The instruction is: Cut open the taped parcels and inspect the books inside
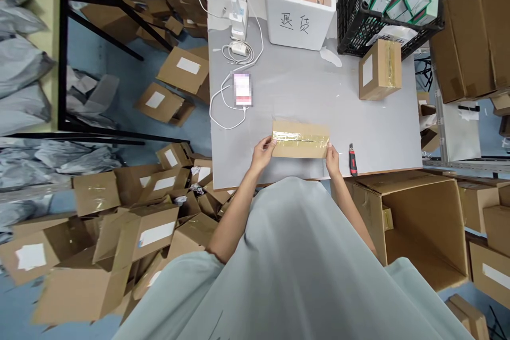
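Note:
A small cardboard box (pixel 300 150) with shiny clear tape along it is held near the front edge of the grey table (pixel 295 85). My left hand (pixel 263 153) grips its left end, thumb and fingers closed on the corner. At the opposite end my right hand (pixel 332 159) is closed on the box too. A red and black box cutter (pixel 353 160) lies on the table just right of my right hand. The underside of the box is hidden.
A white bin (pixel 300 24) of books and a black crate (pixel 350 26) of green-and-white boxes stand at the back. Near the crate sits a taped carton (pixel 370 77). A phone (pixel 243 89) with a white cable lies left. Opened cartons (pixel 155 228) pile up on the floor.

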A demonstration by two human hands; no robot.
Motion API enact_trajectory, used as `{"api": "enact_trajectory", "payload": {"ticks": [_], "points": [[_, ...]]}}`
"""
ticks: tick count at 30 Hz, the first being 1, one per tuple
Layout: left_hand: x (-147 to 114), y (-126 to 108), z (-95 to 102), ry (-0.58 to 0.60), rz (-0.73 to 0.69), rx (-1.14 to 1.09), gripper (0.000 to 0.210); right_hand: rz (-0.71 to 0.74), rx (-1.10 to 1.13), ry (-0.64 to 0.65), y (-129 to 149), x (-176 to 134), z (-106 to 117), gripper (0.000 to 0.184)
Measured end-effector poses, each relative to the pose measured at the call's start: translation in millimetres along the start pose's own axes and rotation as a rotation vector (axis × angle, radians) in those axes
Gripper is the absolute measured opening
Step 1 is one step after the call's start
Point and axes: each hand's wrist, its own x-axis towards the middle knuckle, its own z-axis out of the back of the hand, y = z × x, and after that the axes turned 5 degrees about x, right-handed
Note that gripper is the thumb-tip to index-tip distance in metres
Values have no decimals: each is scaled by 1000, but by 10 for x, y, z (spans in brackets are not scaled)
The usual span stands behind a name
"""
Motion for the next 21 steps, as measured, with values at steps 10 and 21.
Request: {"api": "enact_trajectory", "payload": {"ticks": [10, 21], "points": [[2, -19, 5, -3, -40, 44, 72, -38, 38, -43, 27, -18, -29, 61], [-69, -65, 19, 9, -11, 55, 69, -74, 44, -59, 36, -92, -37, 63]]}}
